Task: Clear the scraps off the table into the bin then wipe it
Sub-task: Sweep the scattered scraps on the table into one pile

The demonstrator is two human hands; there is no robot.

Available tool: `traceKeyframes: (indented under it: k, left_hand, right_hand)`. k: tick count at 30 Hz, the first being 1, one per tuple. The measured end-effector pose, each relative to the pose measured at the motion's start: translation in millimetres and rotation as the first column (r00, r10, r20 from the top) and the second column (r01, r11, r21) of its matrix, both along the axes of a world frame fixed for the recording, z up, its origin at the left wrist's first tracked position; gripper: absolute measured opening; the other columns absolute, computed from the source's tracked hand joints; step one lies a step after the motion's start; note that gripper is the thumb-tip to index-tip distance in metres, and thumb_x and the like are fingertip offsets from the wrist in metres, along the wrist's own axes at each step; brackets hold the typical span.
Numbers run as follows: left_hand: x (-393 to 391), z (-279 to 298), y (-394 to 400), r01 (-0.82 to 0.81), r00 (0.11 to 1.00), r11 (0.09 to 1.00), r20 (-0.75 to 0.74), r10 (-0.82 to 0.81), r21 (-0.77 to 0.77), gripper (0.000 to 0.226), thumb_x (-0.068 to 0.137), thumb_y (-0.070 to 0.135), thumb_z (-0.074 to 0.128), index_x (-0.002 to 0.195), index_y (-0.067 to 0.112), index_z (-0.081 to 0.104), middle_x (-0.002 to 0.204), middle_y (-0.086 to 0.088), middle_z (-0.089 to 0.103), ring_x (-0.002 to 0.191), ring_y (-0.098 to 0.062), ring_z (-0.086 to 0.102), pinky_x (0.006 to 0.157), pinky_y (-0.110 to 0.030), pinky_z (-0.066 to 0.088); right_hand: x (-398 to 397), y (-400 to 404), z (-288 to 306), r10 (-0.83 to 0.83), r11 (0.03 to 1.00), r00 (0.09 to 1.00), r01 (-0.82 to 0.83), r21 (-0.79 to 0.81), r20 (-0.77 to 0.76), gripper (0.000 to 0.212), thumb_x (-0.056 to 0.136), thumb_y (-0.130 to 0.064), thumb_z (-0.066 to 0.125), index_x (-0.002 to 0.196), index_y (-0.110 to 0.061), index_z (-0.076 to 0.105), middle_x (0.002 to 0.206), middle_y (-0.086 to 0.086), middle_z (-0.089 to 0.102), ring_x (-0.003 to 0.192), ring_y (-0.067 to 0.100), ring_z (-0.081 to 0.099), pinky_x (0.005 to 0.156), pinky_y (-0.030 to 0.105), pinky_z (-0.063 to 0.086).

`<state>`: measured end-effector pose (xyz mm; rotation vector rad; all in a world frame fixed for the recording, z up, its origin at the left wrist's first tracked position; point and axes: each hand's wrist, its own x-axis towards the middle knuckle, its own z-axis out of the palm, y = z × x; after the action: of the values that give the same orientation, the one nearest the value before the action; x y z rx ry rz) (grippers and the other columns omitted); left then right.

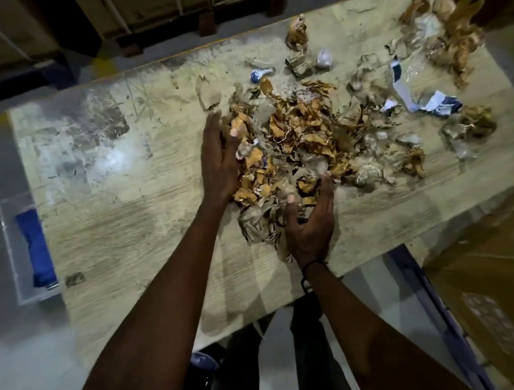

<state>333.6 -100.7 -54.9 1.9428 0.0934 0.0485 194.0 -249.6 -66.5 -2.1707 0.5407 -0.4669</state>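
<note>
Both hands rest against a heap of crumpled brown paper scraps on the worn wooden table. The left hand stands on edge at the heap's left side, fingers straight and together, palm turned toward the paper, thumb touching the scraps. The right hand lies at the near edge of the heap, fingers spread and relaxed, with torn pieces under its fingertips; a dark band circles its wrist. Neither hand grips anything. More scraps lie scattered to the right and far right of the table: a crumpled brown cluster at the far right corner, white and blue paper bits near the right edge, and a small blue and white ball beyond the heap. Off the table's left edge sits a clear container with something blue inside
</note>
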Motion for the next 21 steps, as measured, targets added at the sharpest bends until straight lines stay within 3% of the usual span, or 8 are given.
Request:
traceKeyframes:
  k: [2, 6, 11, 14, 17, 21]
  left_hand:
    - [-15.9, -0.9, 16.0, -0.112, 0.994, 0.993, 0.017, 0.112, -0.028, 0.067, 0.105, 0.056, 0.040, 0.162, 0.021, 0.039, 0.170, -0.002, 0.034, 0.157, -0.017, 0.031, 0.128, -0.041, 0.028]
    - [-89.5, -9.4, 35.8, -0.231, 0.971, 0.970, 0.073, 0.226, 0.072, 0.058, 0.111, 0.044, 0.043, 0.162, 0.017, 0.039, 0.169, -0.001, 0.036, 0.156, -0.012, 0.033, 0.126, -0.046, 0.032]
    - [-137.4, -15.5, -8.4, -0.263, 0.964, 0.920, 0.035, 0.265, 0.291, 0.068, 0.109, 0.056, 0.030, 0.168, 0.022, 0.022, 0.176, 0.003, 0.018, 0.162, -0.014, 0.016, 0.130, -0.048, 0.020]
    - [-124.1, -14.5, -51.2, -0.319, 0.941, 0.873, 0.014, 0.338, 0.369, 0.070, 0.109, 0.055, 0.031, 0.167, 0.018, 0.022, 0.176, -0.002, 0.016, 0.162, -0.018, 0.015, 0.131, -0.049, 0.013]
    - [-102.9, -7.3, -92.3, -0.352, 0.925, 0.865, -0.008, 0.380, 0.358, 0.072, 0.108, 0.055, 0.033, 0.166, 0.013, 0.024, 0.175, -0.009, 0.018, 0.160, -0.026, 0.021, 0.129, -0.051, 0.022]
    - [-92.9, -2.4, -111.0, -0.381, 0.918, 0.891, -0.011, 0.396, 0.245, 0.075, 0.107, 0.058, 0.033, 0.167, 0.016, 0.022, 0.176, -0.008, 0.013, 0.162, -0.024, 0.015, 0.129, -0.050, 0.021]
  right_hand:
    - [1.0, 0.5, 0.4, -0.008, 1.000, 1.000, 0.008, 0.012, 0.006, 0.078, 0.099, -0.049, 0.054, 0.160, -0.004, 0.033, 0.166, 0.012, 0.035, 0.155, 0.021, 0.031, 0.122, 0.019, 0.026]
    - [-2.7, 0.0, 4.7, 0.020, 0.997, 1.000, -0.021, 0.078, 0.016, 0.076, 0.100, -0.048, 0.052, 0.159, -0.004, 0.034, 0.166, 0.011, 0.036, 0.155, 0.022, 0.033, 0.122, 0.019, 0.027]
    - [-7.1, -8.7, 8.8, 0.049, 0.980, 0.997, -0.059, 0.192, 0.057, 0.070, 0.103, -0.044, 0.047, 0.159, -0.004, 0.035, 0.167, 0.012, 0.035, 0.156, 0.021, 0.030, 0.126, 0.038, 0.032]
    - [-17.4, -25.4, 13.2, 0.146, 0.972, 0.985, -0.159, 0.172, 0.088, 0.062, 0.105, -0.032, 0.047, 0.159, -0.002, 0.035, 0.166, 0.014, 0.036, 0.155, 0.023, 0.033, 0.124, 0.028, 0.030]
    - [-23.2, -49.7, 18.3, 0.166, 0.975, 0.982, -0.177, 0.134, 0.093, 0.056, 0.105, -0.021, 0.049, 0.157, -0.002, 0.038, 0.164, 0.014, 0.039, 0.153, 0.021, 0.035, 0.118, 0.014, 0.028]
    - [-23.3, -74.3, 21.5, 0.211, 0.970, 0.975, -0.217, 0.105, 0.071, 0.056, 0.106, -0.026, 0.048, 0.157, -0.007, 0.040, 0.164, 0.009, 0.040, 0.154, 0.020, 0.034, 0.123, 0.024, 0.029]
